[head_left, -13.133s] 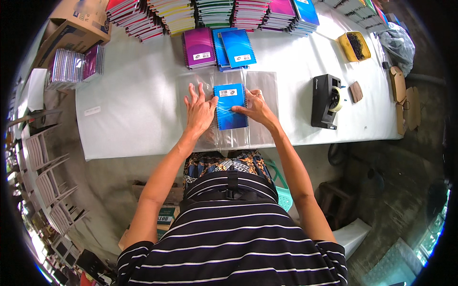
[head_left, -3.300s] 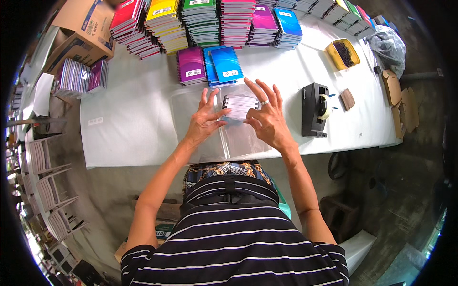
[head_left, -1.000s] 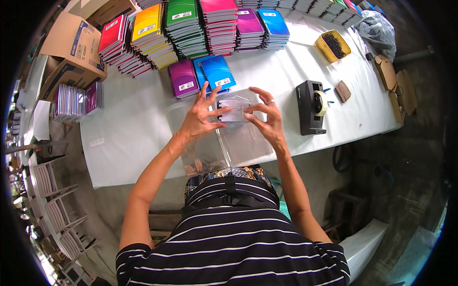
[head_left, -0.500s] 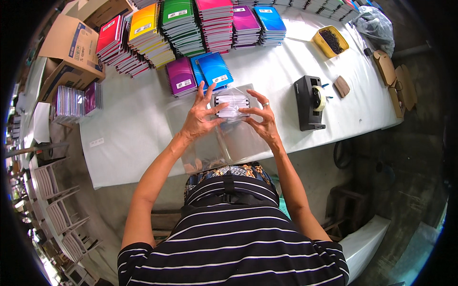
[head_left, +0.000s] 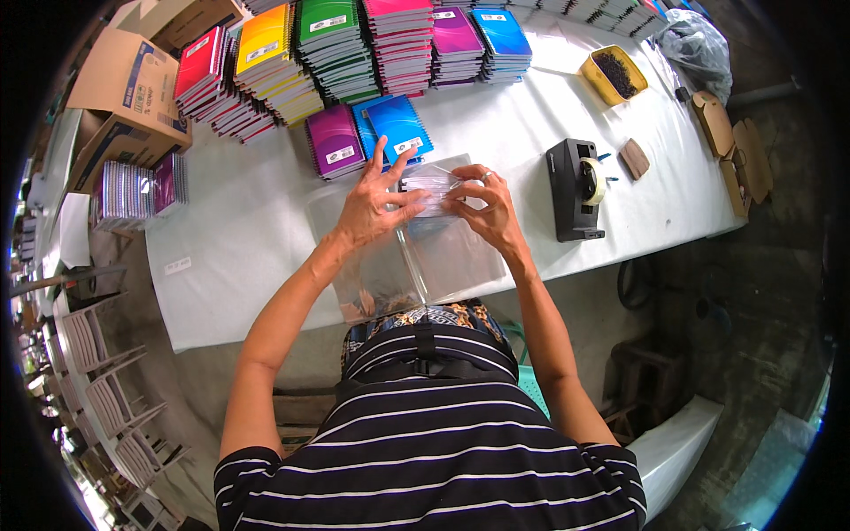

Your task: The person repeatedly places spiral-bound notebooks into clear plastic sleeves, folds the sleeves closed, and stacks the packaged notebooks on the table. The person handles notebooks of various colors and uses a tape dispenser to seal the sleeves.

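On the table in front of me stands a bundle [head_left: 423, 184] with white page edges and dark bindings, covered by clear plastic film. It looks like a stack of notebooks, partly hidden by my fingers. My left hand [head_left: 376, 205] pinches the film at the bundle's left with thumb and forefinger, its other fingers stretched forward. At the right side my right hand [head_left: 485, 211] closes thumb and fingers on the film, a ring on one finger. Beneath and nearer to me lie flat clear plastic sheets [head_left: 456, 263]. A blue notebook [head_left: 397, 124] and a purple notebook [head_left: 335, 142] lie just beyond.
Stacks of spiral notebooks [head_left: 332, 44] in several colours line the far side. Right of my hands are a black tape dispenser [head_left: 567, 190], a brown block [head_left: 634, 160] and a yellow tub [head_left: 609, 96] of dark bits. Cardboard boxes [head_left: 133, 106] stand at the left.
My right hand's fingers have drawn together onto the film, which is now gathered over the bundle's top. My left hand has shifted slightly, its thumb and forefinger closer together.
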Demonstrator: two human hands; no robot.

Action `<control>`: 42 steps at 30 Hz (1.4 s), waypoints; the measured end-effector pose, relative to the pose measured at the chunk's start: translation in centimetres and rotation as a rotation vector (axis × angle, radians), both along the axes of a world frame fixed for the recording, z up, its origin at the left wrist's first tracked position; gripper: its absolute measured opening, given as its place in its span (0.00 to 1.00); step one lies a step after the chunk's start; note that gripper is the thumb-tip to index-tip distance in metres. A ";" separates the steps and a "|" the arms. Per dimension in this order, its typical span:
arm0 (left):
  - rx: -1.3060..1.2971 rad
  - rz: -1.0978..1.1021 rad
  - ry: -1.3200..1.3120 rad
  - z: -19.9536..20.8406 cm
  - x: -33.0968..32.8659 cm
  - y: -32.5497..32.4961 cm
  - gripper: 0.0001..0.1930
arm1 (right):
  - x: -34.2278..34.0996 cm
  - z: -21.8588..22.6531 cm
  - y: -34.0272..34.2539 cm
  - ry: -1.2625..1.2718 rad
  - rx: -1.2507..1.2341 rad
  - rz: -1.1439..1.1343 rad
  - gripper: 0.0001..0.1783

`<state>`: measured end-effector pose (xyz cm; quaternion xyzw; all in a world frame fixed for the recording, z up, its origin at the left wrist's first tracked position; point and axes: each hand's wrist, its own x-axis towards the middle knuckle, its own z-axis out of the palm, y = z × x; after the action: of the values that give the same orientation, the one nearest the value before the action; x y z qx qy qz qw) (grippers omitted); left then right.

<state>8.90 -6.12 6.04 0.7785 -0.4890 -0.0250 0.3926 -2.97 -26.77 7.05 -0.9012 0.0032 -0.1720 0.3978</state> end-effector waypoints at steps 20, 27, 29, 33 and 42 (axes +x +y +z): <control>0.262 -0.356 1.202 -0.1 7.0 -3.3 0.27 | 2.8 0.5 -0.5 0.272 0.581 -0.133 0.20; 0.320 -0.438 1.156 -1.0 8.1 -3.8 0.21 | 3.2 0.6 -1.0 0.425 0.678 -0.056 0.06; 0.324 -0.493 1.125 -1.0 8.2 -3.9 0.21 | 3.2 0.2 -0.8 0.384 0.698 -0.035 0.07; 0.289 -0.515 0.861 0.3 7.1 -3.0 0.23 | 3.1 0.9 -0.2 0.285 0.572 0.008 0.09; 0.510 -0.335 -0.385 4.2 2.2 -0.2 0.36 | 1.8 2.5 0.5 0.157 -0.277 0.119 0.19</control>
<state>11.10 -6.37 10.19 0.7508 -0.6529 -0.0634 0.0767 -1.18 -26.23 9.56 -0.9566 -0.0429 -0.0761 0.2779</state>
